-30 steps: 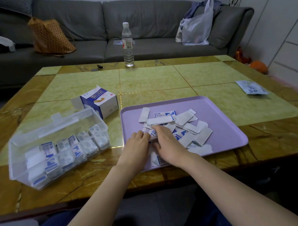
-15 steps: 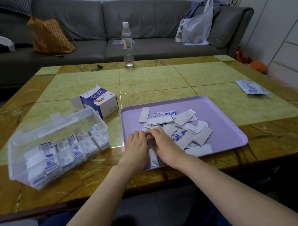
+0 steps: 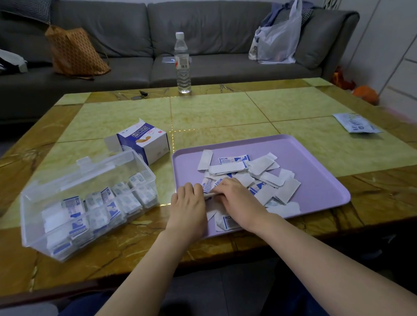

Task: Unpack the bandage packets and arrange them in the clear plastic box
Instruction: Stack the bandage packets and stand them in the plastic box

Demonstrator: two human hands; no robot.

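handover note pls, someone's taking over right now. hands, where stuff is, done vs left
Left hand: at the near left edge of the purple tray, fingers curled on a small stack of packets.
Right hand: on the tray, pinching the other end of the same stack.
Clear box: open, left of the tray, with rows of packets standing in it and free space at the back.
Loose packets: scattered mid-tray, a few under the right wrist.
Carton: open, behind the box.
Done: part of the box is filled.
Left: move the held stack into the box, then gather and box the rest.
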